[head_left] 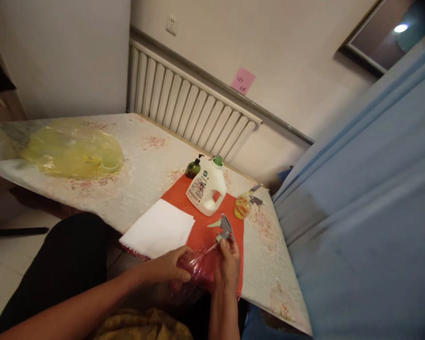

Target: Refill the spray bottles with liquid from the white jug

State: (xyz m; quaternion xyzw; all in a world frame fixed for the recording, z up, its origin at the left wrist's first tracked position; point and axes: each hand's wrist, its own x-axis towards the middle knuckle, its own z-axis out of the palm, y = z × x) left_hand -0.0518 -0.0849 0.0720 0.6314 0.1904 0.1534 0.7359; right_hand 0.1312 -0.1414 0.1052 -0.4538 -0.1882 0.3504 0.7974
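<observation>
My left hand [170, 267] is wrapped round a clear pink spray bottle [194, 271] held over the near edge of the table. My right hand [226, 264] grips its grey spray head [225, 229], which sits just off the bottle's neck with its thin tube still reaching into the opening. Both hands are closed. Under them lies an orange mat [201, 222]. On the mat stand a white detergent jug [207, 186] with a green cap and a folded white cloth [159, 229].
A small dark green pump bottle [193, 167] stands behind the jug. An orange-filled spray bottle [244, 203] sits to the jug's right. A yellow plastic bag [71, 153] lies at the table's far left. A radiator [187, 106] lines the wall; blue fabric [368, 198] fills the right.
</observation>
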